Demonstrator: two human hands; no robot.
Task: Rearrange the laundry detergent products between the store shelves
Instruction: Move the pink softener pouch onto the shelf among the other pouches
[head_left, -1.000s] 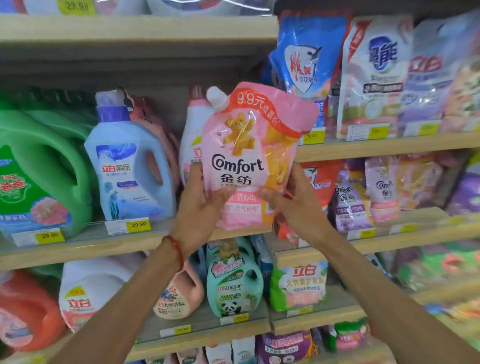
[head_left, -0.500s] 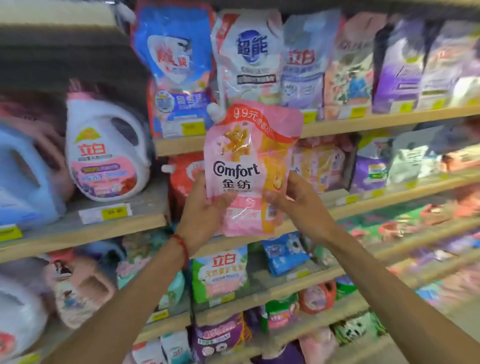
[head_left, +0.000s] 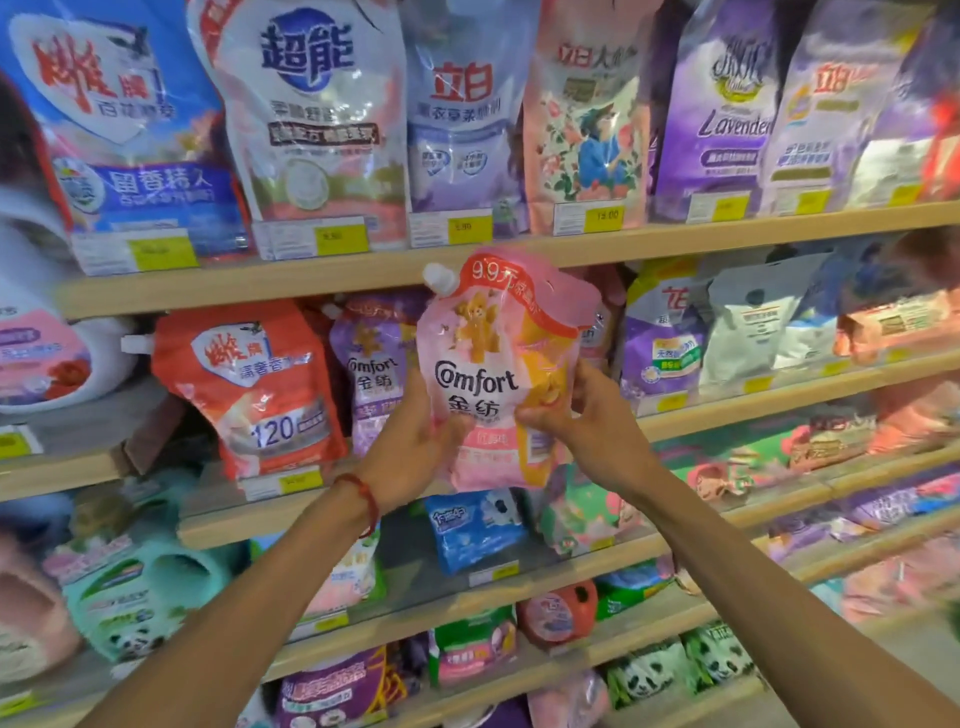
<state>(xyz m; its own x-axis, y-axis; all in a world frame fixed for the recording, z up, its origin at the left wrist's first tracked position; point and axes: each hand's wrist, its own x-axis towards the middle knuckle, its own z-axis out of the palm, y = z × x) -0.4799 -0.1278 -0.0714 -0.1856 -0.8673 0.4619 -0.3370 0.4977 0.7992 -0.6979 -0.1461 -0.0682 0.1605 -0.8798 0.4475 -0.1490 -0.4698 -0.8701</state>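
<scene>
Here, on the left of the middle shelf (head_left: 779, 400), a red pouch (head_left: 249, 389) stands leaning a little, and just to its right is a purple Comfort pouch (head_left: 371, 364), partly hidden. In front of that one the left hand (head_left: 415, 447), with a red string bracelet (head_left: 363, 499) on the wrist, grips the lower left edge of the pink Comfort pouch (head_left: 498, 374), thumb on the front. The pink pouch is held upright in the air before the middle shelf. Its white spout cap (head_left: 435, 274) at the top left reaches up over the front edge of the upper shelf (head_left: 311, 280). Whether the pouch touches anything behind it cannot be told. The right hand (head_left: 587, 421) holds its lower right side, thumb pressed on the front and fingers curled round the edge. Further right on the middle shelf stands a purple-and-white bag (head_left: 660, 343).
</scene>
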